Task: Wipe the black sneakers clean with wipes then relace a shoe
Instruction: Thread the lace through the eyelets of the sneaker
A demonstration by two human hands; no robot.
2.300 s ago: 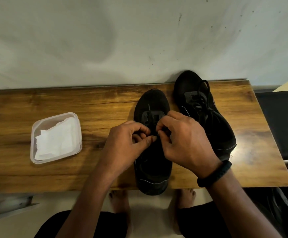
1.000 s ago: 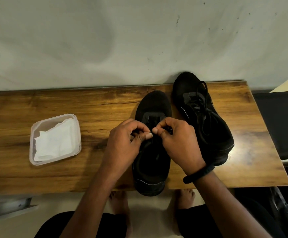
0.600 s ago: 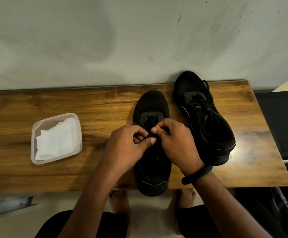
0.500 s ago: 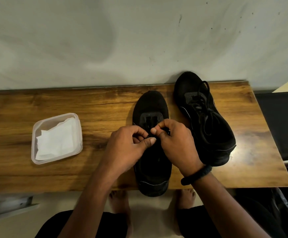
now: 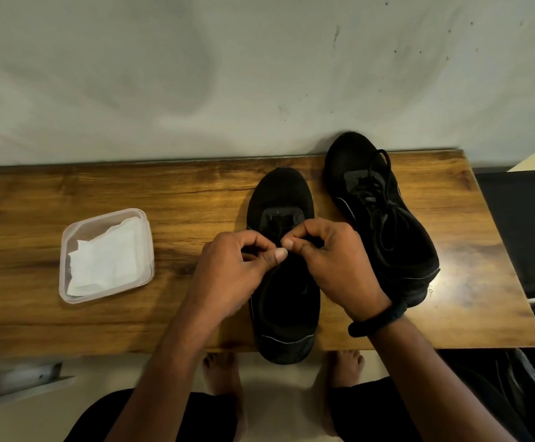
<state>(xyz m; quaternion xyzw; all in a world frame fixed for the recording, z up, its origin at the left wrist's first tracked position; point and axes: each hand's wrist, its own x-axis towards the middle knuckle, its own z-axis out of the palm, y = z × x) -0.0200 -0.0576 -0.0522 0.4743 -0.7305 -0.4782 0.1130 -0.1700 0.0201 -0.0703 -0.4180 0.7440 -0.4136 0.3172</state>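
Note:
Two black sneakers stand on the wooden table (image 5: 470,282). The near sneaker (image 5: 283,307) points away from me, its heel over the front edge. My left hand (image 5: 237,269) and my right hand (image 5: 333,263) meet over its eyelet area, fingers curled, each pinching the black lace (image 5: 277,228) there. The lace is mostly hidden under my fingers. The second sneaker (image 5: 384,224) lies to the right, laced, with loose lace ends on top; its toe reaches the wall.
A clear plastic tub (image 5: 68,282) with white wipes (image 5: 103,260) sits on the table's left half. A grey wall rises right behind the table. A dark seat (image 5: 521,231) lies past the right edge. My bare feet show under the front edge.
My hands stay together over the near sneaker's eyelets, with only small finger movements. My right wrist has drawn in toward the shoe since the earliest frame. The shoes and tub have not moved.

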